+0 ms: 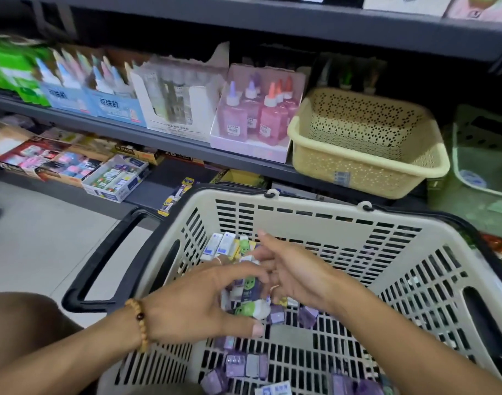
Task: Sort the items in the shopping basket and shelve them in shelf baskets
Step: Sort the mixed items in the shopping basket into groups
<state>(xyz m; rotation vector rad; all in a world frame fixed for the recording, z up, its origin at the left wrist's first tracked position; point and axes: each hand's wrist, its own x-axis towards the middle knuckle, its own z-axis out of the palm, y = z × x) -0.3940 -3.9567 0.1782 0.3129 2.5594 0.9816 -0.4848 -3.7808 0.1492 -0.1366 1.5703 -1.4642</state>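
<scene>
A pale tiled floor lies at nine o'clock under dark metal shelves. Blue cartons at ten o'clock carry Chinese print, blurred. Pink glue bottles stand at twelve, a yellow shelf basket at one o'clock, a green shelf basket at two. The beige shopping basket fills the lower centre, strewn with purple and white eraser packs. The left hand, its grip curled, holds a cluster of green-faced erasers. The right hand touches them, fingers loosely spread.
</scene>
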